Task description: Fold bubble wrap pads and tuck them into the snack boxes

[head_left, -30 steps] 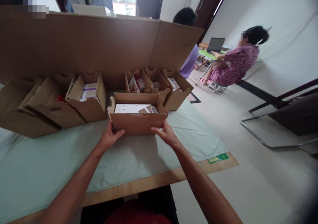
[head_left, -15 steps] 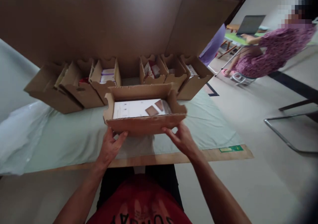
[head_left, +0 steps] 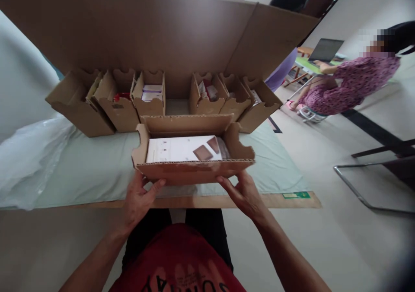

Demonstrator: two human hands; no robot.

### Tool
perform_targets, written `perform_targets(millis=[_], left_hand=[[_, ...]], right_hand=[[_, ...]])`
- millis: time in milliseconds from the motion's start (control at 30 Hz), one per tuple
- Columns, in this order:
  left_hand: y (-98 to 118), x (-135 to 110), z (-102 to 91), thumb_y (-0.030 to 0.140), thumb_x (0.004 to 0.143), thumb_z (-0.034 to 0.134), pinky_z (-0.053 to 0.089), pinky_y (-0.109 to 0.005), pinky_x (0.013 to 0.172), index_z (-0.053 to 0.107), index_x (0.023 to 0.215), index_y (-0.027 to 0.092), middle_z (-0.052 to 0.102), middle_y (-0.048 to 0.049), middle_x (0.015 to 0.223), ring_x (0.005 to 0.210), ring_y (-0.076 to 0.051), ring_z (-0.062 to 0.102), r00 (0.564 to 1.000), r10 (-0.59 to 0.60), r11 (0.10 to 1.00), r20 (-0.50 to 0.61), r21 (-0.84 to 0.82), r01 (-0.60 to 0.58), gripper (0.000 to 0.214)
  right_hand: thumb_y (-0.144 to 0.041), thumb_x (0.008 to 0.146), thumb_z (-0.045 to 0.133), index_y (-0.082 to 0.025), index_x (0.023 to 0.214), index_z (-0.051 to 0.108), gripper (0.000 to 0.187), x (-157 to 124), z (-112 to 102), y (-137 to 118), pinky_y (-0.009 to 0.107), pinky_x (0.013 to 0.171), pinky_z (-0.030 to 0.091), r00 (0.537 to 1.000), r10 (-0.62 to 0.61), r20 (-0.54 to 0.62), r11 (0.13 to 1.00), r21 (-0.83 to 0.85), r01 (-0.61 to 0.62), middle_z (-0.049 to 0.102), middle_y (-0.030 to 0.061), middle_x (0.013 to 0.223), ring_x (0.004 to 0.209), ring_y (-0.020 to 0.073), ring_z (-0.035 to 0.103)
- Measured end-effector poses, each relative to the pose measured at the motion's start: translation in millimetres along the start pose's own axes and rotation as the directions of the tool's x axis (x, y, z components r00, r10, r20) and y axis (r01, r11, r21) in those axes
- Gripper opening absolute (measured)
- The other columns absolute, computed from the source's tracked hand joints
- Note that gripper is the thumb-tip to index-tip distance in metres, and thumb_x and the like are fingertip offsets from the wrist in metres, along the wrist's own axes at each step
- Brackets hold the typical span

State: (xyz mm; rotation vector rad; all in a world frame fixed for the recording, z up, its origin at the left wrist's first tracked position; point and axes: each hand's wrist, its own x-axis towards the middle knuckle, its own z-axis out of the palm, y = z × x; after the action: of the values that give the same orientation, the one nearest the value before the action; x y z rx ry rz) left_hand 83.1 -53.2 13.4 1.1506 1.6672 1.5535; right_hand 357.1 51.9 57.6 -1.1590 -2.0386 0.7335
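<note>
My left hand and my right hand grip the two lower ends of an open-topped cardboard box, held crosswise in front of me over the table. Both thumbs press its near wall; the other fingers are mostly hidden beneath and behind it. Inside lies a white carton with brown squares printed on it, and something clear and shiny sits at its right end. Behind the held box stand several similar cardboard boxes, among them one with white-and-purple packets and one with a red item. A gap separates the left group from the right.
A tall cardboard panel rises behind the row. Pale green cloth covers the table, with clear plastic wrapping at the left. To the right, a seated person uses a laptop; a metal-framed chair stands nearer.
The held box has come slightly closer to me and looks larger, both hands still on it. The camera view has shifted a little. The row of boxes stays in place.
</note>
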Motion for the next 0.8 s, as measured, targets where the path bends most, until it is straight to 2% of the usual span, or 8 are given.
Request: perform_targets(millis=[67,167,333,500,600,700,800], left_hand=[[0,3,-5.5,0.051,0.083,0.075,0.06,-0.038,0.095,0.056,0.132,0.021,0.069,-0.009,0.122,0.107,-0.023,0.069,0.999,0.012,1.0,-0.047,-0.006,-0.013,0.06],[-4,2,-7.0,0.049,0.084,0.074,0.059,-0.039,0.096,0.055,0.134,0.023,0.068,-0.0086,0.124,0.108,-0.023,0.068,0.998,0.026,1.0,-0.061,0.016,-0.025,0.06],[-18,-24,12.3,0.044,0.089,0.069,0.058,-0.04,0.098,0.056,0.132,0.023,0.066,-0.0093,0.124,0.11,-0.024,0.067,0.993,0.016,0.998,-0.116,0.055,-0.009,0.05],[-33,-43,22.9,0.041,0.091,0.067,0.056,-0.042,0.104,0.043,0.149,0.025,0.058,-0.0126,0.143,0.12,-0.026,0.065,0.994,-0.012,0.997,-0.11,0.073,0.021,0.064],[-37,-53,31.9,0.038,0.089,0.068,0.054,-0.046,0.106,0.035,0.155,0.024,0.05,-0.0166,0.152,0.127,-0.029,0.062,0.991,-0.018,0.994,-0.132,0.102,0.032,0.075],[-38,-65,44.7,0.032,0.088,0.068,0.05,-0.052,0.11,0.032,0.158,0.022,0.051,-0.0198,0.152,0.127,-0.033,0.063,0.998,0.009,0.989,-0.059,0.151,0.0,0.079],[-40,-68,50.2,0.027,0.087,0.066,0.05,-0.056,0.109,0.032,0.158,0.022,0.057,-0.0199,0.144,0.12,-0.032,0.066,0.998,0.043,0.977,-0.037,0.21,-0.034,0.079]], right_hand=[[-0.06,0.093,0.06,-0.022,0.11,0.062,0.042,6,5,-4,0.039,0.068,0.055,0.999,0.0,0.033,1.0,0.028,-0.001,0.071,0.0095,0.098,0.081,0.0252,0.064],[-0.059,0.092,0.062,-0.023,0.112,0.062,0.041,19,11,-3,0.043,0.08,0.057,0.999,-0.01,0.045,0.997,0.078,0.006,0.072,0.0099,0.106,0.093,0.0286,0.066],[-0.056,0.088,0.069,-0.023,0.109,0.064,0.039,44,12,26,0.045,0.08,0.06,0.984,-0.002,0.176,0.983,0.18,-0.03,0.073,0.0089,0.103,0.093,0.0289,0.068],[-0.043,0.085,0.071,-0.023,0.12,0.064,0.041,75,27,46,0.048,0.09,0.059,0.971,-0.052,0.234,0.963,0.271,-0.014,0.073,0.0098,0.116,0.101,0.0282,0.069],[-0.036,0.085,0.068,-0.023,0.131,0.06,0.049,102,41,50,0.047,0.093,0.058,0.974,-0.085,0.211,0.953,0.303,0.018,0.072,0.0099,0.12,0.109,0.0272,0.068],[-0.037,0.085,0.066,-0.025,0.144,0.052,0.061,126,54,58,0.046,0.095,0.057,0.988,-0.064,0.14,0.942,0.335,0.013,0.069,0.0116,0.131,0.122,0.0282,0.064],[-0.045,0.085,0.068,-0.026,0.147,0.051,0.066,129,63,68,0.05,0.1,0.055,0.997,0.007,0.076,0.939,0.344,-0.033,0.059,0.0146,0.147,0.132,0.0311,0.058]])
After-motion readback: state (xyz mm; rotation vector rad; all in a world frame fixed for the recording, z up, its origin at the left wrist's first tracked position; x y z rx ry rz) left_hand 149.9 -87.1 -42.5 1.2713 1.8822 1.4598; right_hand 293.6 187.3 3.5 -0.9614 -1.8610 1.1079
